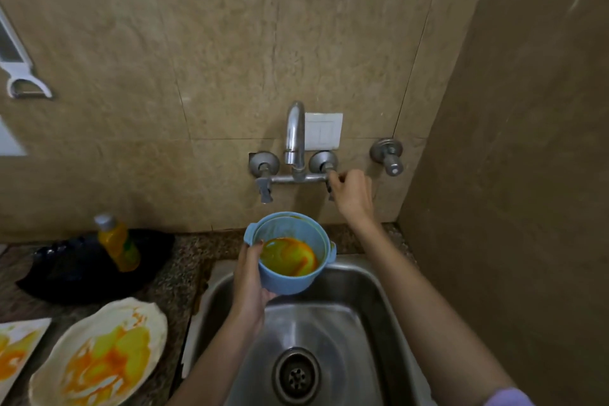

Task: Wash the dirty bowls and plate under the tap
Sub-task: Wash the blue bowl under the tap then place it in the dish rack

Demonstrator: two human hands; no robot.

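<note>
Opening the tap (295, 138) with a dirty bowl held ready. The left hand (248, 277) holds the blue bowl (290, 252) above the back of the sink (369, 280), below and in front of the spout, fingers wrapped round its wall and thumb hooked over the rim. Yellow-orange residue coats the bottom. The right hand (351, 193) is closed round the tap's right-hand lever (329, 186); no water is visible at the spout. Best practice, as judged here: turn the lever gently so the stream starts thin, and bring the bowl directly beneath the spout, tilted toward the drain (296, 376), to limit splashing. A stained plate (99, 353) waits on the counter left of the sink, with another soiled dish (16, 349) just beyond it.
</note>
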